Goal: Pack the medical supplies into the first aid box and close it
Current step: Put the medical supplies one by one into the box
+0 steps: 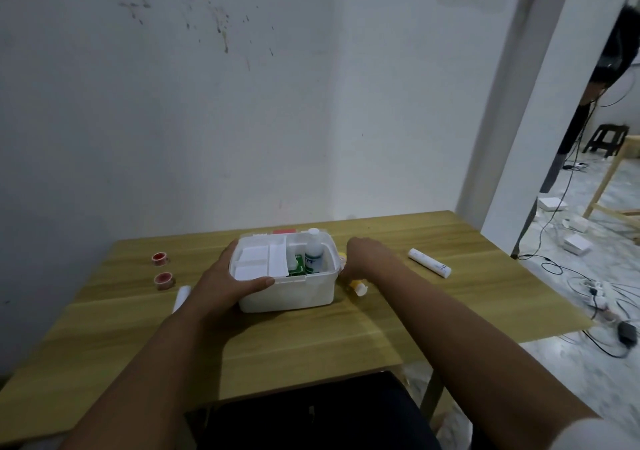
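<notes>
Wooden table against white wall | open first aid box centre, bottle inside | left hand grips box's left rim | right hand reaches yellow item beside box, grasp unclear | advise: steady box, lift item clear of rim.

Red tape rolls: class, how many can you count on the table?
2. Both lie on the table's left side, left of the first aid box: the far roll and the near roll in front of it. Others may be hidden behind the box or hands.
</notes>
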The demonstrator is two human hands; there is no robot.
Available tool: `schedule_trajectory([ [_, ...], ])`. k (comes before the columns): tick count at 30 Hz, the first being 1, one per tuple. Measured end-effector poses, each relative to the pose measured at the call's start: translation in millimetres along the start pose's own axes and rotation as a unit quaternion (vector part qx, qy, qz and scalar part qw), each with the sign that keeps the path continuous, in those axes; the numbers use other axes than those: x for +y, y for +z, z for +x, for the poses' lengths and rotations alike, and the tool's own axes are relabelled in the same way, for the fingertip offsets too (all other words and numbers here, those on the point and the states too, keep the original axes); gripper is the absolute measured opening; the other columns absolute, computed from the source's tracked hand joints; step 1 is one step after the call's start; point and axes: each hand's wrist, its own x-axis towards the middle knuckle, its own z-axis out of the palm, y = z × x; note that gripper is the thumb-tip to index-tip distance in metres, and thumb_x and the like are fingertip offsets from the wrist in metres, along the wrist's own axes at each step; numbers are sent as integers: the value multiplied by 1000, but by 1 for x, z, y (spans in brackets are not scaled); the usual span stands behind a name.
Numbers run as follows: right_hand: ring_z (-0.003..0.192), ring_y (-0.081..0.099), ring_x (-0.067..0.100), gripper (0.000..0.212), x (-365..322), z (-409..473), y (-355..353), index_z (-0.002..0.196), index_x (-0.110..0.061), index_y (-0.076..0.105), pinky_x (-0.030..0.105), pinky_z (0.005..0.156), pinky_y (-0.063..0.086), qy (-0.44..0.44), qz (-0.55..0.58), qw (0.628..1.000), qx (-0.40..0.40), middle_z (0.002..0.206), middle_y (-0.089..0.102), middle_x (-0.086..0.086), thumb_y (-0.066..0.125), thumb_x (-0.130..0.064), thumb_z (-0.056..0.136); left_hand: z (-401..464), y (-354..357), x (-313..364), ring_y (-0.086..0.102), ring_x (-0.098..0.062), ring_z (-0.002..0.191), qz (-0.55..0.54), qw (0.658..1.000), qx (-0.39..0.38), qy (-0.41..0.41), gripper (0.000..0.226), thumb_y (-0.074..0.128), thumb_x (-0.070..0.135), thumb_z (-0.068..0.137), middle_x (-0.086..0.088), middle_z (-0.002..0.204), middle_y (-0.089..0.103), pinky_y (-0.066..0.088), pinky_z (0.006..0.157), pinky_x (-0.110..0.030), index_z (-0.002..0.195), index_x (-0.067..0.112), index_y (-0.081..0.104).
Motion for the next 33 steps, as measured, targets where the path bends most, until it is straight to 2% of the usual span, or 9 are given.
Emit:
schedule_trajectory([
  [3, 91, 68, 25, 32, -1, -1, 10, 109, -10, 58, 40, 83, 59, -4, -31, 999, -11, 91, 63, 5, 73, -9, 80, -2, 0, 5, 50, 5, 109, -1, 1000, -1, -4, 81, 91, 58, 64, 40, 121, 49, 49, 81, -27, 120, 77, 36],
  [6, 87, 69, 24, 24, 2, -1, 14, 107, -10, 60, 38, 80, 60, -8, -15, 1000, -1, 90, 65, 6, 69, -9, 85, -3, -1, 6, 51, -2, 113, 0, 1000, 5, -3, 83, 91, 59, 63, 39, 122, 50, 50, 84, -29, 122, 76, 35],
  [12, 74, 61, 22, 27, 8, -1, -17, 76, -14, 53, 31, 60, 48, -4, 71, 990, 119, 75, 59, 0, 75, -28, 80, -5, -1, 7, 51, -4, 116, -10, 1000, 2, -7, 83, 91, 59, 63, 37, 124, 51, 50, 84, -29, 126, 71, 38],
  [15, 86, 70, 23, 21, 10, 2, -41, 93, -10, 76, 33, 73, 59, -27, 158, 968, 195, 92, 75, 5, 78, -20, 75, -7, -1, 10, 52, -6, 117, -15, 1000, -2, -12, 81, 91, 58, 64, 36, 123, 51, 49, 82, -28, 125, 70, 39],
  [19, 90, 72, 21, 30, 12, -4, -73, 104, -10, 79, 36, 81, 60, -78, 224, 937, 258, 104, 76, 5, 82, -19, 76, -9, 0, 12, 50, -12, 121, -14, 1000, -3, -12, 79, 90, 54, 67, 35, 123, 49, 48, 83, -28, 126, 66, 39],
  [23, 83, 72, 20, 29, 4, -12, -94, 103, -9, 79, 39, 77, 63, -120, 256, 920, 273, 101, 77, 6, 84, -19, 76, -10, 0, 17, 47, -11, 118, -20, 1000, -9, -20, 82, 87, 70, 52, 39, 117, 45, 45, 79, -23, 115, 71, 35],
  [26, 76, 73, 19, 29, -9, -18, -96, 103, -8, 79, 37, 73, 63, -149, 253, 925, 240, 99, 77, 6, 85, -17, 76, -8, -2, 14, 47, -13, 121, -10, 1000, -4, -28, 102, 81, 86, 35, 24, 130, 49, 48, 90, -34, 124, 68, 34],
  [29, 71, 72, 18, 27, -23, -16, -78, 101, -5, 79, 37, 74, 64, -164, 228, 941, 190, 98, 77, 8, 86, -14, 76, -8, -3, 14, 46, -14, 122, -6, 1000, -11, -29, 115, 80, 87, 34, 19, 134, 47, 48, 89, -33, 134, 61, 29],
  [33, 79, 70, 19, 26, -35, -2, -41, 102, -6, 78, 38, 80, 62, -172, 186, 955, 153, 100, 76, 8, 85, -11, 78, -8, -1, 16, 44, -13, 124, 4, 999, -21, -24, 104, 85, 71, 53, 20, 135, 43, 47, 84, -27, 140, 58, 29],
])
